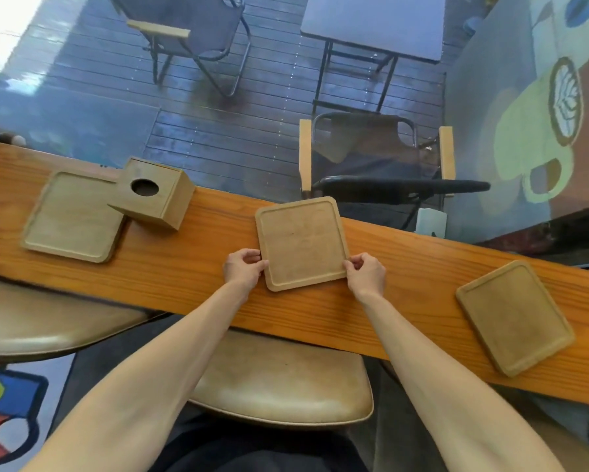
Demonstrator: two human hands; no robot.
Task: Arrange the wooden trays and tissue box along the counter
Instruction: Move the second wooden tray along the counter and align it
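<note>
Gripping the middle tray [302, 243] at its two near corners, left hand [243, 269] pinching the near-left corner, right hand [366, 274] pinching the near-right corner, thumbs on top of the rim and fingers curled under or against the edge. Lying flat on the worktop [190, 267], roughly centred across its depth, the far edge reaching close to the worktop's back edge. Extending straight away from both grips, toward the window, with the tray's longer side running front to back and turned slightly off square against the worktop's run. Sitting equally close to each hand, so neither arm having the advantage; probably calling for a small twist to bring the edges parallel to the worktop. Resting well apart to the right, a second tray [514, 316], skewed more strongly and overhanging or nearly overhanging the near edge. Resting well apart to the left, a third tray [70, 216] with the tissue box [153, 192] touching or overlapping its far-right corner, the box's round opening facing up. Appearing to be mid-arrangement, with spacing and angles not yet even.
</note>
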